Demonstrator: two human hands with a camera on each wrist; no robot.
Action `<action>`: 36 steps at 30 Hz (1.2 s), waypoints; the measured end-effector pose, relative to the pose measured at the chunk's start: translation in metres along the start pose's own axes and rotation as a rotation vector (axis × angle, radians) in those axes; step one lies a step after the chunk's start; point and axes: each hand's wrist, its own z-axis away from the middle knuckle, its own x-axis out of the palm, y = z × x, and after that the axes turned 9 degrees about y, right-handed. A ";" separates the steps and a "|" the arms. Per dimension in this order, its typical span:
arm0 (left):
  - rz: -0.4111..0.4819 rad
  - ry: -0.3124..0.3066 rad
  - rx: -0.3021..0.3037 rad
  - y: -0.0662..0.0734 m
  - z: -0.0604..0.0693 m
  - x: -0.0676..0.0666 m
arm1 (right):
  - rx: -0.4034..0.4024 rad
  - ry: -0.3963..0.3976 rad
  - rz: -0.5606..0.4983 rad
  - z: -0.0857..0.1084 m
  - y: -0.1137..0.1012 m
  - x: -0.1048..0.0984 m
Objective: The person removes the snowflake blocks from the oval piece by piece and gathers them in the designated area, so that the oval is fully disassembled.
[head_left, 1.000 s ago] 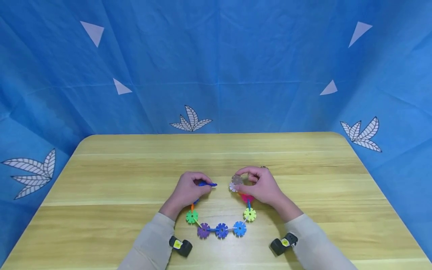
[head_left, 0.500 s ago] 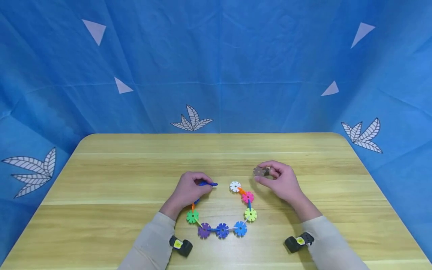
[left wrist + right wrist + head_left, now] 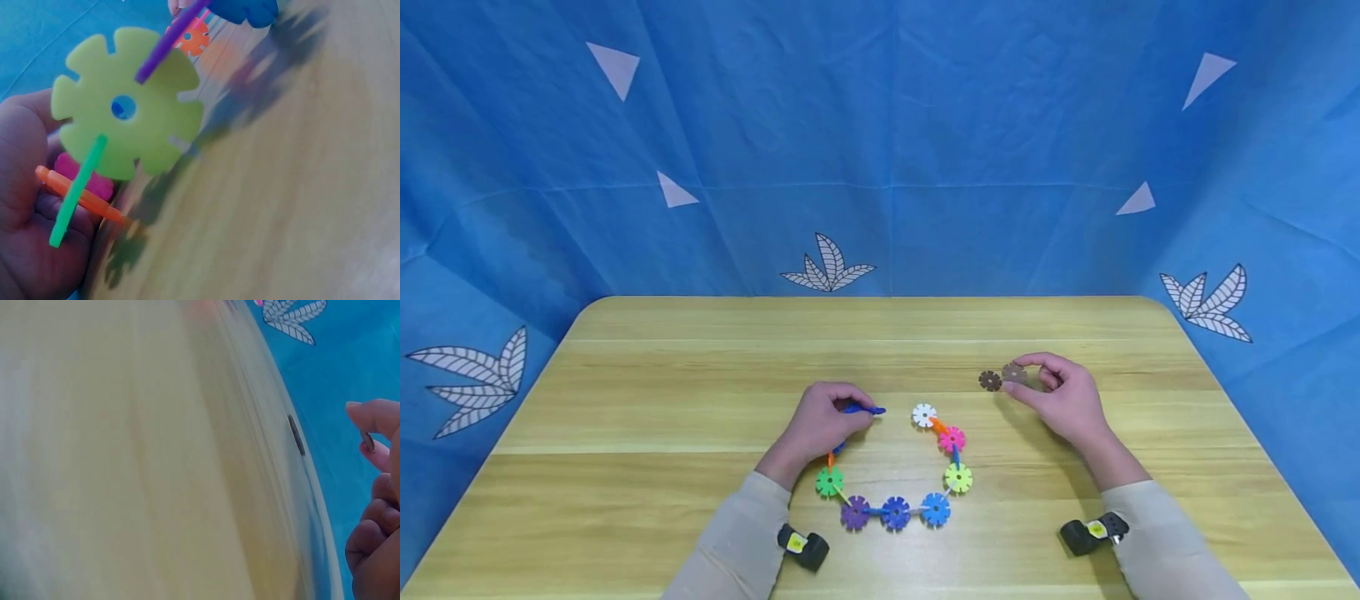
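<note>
A chain of notched plastic discs curves in a U on the table, with flat discs joined by edge-on ones. Its left end is in my left hand (image 3: 820, 421), which pinches a blue disc (image 3: 867, 409) between thumb and fingers. At the right end lie a white disc (image 3: 924, 416), an orange link and a pink disc (image 3: 952, 439). My right hand (image 3: 1071, 404) pinches a grey-brown disc (image 3: 1016, 372), seen edge-on in the right wrist view. Just left of it a dark brown disc (image 3: 989, 381) lies loose on the table. In the left wrist view a yellow-green disc (image 3: 156, 125) hides part of the left fingers.
The wooden table (image 3: 700, 367) reaches back to a blue cloth (image 3: 880, 150) printed with leaves and triangles. Flat discs in green (image 3: 830, 481), purple (image 3: 855, 512), blue (image 3: 896, 512), light blue (image 3: 936, 509) and yellow (image 3: 958, 477) form the chain's lower curve.
My right hand has moved right with the grey-brown disc, away from the white disc and past the dark brown one, which is now uncovered. My left hand has stayed put.
</note>
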 end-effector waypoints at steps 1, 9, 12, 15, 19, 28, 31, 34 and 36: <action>0.001 -0.001 -0.002 0.000 0.000 0.000 | 0.004 -0.001 0.011 0.000 0.002 -0.002; -0.011 0.004 -0.004 0.000 0.000 -0.001 | 0.000 -0.035 0.075 -0.005 0.015 -0.007; -0.013 0.004 -0.003 -0.001 0.000 -0.001 | -0.006 -0.061 0.087 -0.006 0.017 -0.007; -0.015 0.006 -0.001 -0.002 0.000 -0.001 | -0.013 -0.073 0.096 -0.008 0.019 -0.006; -0.015 0.002 -0.009 -0.001 0.000 -0.001 | -0.015 -0.081 0.124 -0.011 0.021 -0.007; 0.017 -0.009 -0.014 -0.001 0.000 -0.001 | -0.008 -0.126 0.154 -0.015 0.025 -0.011; 0.047 -0.013 -0.032 -0.001 0.000 0.000 | 0.003 -0.139 0.159 -0.016 0.025 -0.012; 0.086 -0.016 -0.037 -0.001 0.000 0.000 | 0.015 -0.145 0.156 -0.016 0.024 -0.012; 0.107 -0.020 -0.029 -0.001 0.001 -0.001 | 0.020 -0.149 0.157 -0.016 0.024 -0.011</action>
